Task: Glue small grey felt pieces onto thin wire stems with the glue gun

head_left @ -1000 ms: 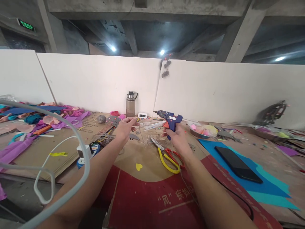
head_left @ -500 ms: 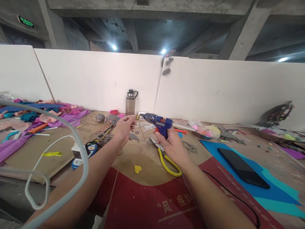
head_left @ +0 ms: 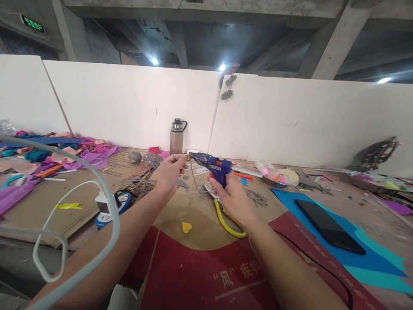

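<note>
In my right hand [head_left: 230,189] is a blue hot glue gun [head_left: 215,165], gripped by its handle with the nozzle pointing left. My left hand [head_left: 170,172] pinches a small yellow piece at the fingertips, right at the nozzle; its shape is mostly hidden. A thin brown string [head_left: 193,174] hangs down from that pinch. Below the hands, a yellow paper heart [head_left: 186,227] lies on the cardboard [head_left: 203,241]. Pliers with yellow handles [head_left: 226,221] lie under my right wrist.
A water bottle [head_left: 176,137] stands against the white board [head_left: 129,103]. On the left lie a tape measure [head_left: 112,210], crumpled coloured paper [head_left: 67,157] and a looping white cable [head_left: 111,215]. A black phone [head_left: 329,226] rests on blue sheets [head_left: 287,202] at the right.
The glue gun has tilted slightly, and its nozzle is still at my left fingertips. The yellow piece shows less now. The whole view has shifted a little.
</note>
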Demonstrator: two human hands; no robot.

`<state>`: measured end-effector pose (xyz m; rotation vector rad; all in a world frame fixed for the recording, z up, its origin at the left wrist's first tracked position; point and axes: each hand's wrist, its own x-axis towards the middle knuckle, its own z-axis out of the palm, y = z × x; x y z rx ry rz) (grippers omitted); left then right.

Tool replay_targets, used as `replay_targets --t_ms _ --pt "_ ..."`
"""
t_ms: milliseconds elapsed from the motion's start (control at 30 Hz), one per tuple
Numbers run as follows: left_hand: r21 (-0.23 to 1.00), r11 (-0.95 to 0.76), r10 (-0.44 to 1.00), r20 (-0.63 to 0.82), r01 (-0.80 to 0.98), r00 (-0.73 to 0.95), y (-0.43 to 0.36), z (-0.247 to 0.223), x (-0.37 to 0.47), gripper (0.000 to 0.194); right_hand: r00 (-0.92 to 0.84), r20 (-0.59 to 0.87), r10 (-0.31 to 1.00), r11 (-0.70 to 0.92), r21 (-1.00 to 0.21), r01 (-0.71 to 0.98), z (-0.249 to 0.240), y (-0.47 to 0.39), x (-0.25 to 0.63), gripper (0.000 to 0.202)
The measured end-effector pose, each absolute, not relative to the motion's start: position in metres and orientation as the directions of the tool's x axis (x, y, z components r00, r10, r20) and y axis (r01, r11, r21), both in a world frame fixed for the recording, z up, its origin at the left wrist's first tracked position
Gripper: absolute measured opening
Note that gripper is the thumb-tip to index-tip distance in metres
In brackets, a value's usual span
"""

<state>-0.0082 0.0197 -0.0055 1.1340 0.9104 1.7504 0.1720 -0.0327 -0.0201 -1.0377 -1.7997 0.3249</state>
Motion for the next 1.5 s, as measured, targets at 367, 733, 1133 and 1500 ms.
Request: replay_targets --t_ms 367,733,1133,1500 --pt "0.892 -0.395 0.907 0.342 -0.219 -0.245 0.0197 -0.0067 -0.0061 0.02 -0.149 0.615 0.775 0.575 -0.587 0.57 -0.0207 -0.0354 0.1698 0.021" --pt "0.897 -0.393 0.906 0.341 -0.204 -0.25 0.0214 -0.0077 -0.0067 0.02 -0.156 0.658 0.737 0.584 -0.503 0.637 -0.0206 -0.0365 0.1673 0.026" --pt "0.886 -0.382 0.912 0.315 -0.264 -0.263 0.0184 -0.0044 -0.006 0.022 -0.136 0.675 0.725 0.56 -0.463 0.687 -0.0228 -0.0339 0.1668 0.026" --pt "0.886 -0.396 0.907 0.337 -0.241 -0.253 0.0193 -0.0061 -0.0059 0.022 -0.139 0.679 0.721 0.565 -0.46 0.685 -0.0237 -0.0359 0.1667 0.026"
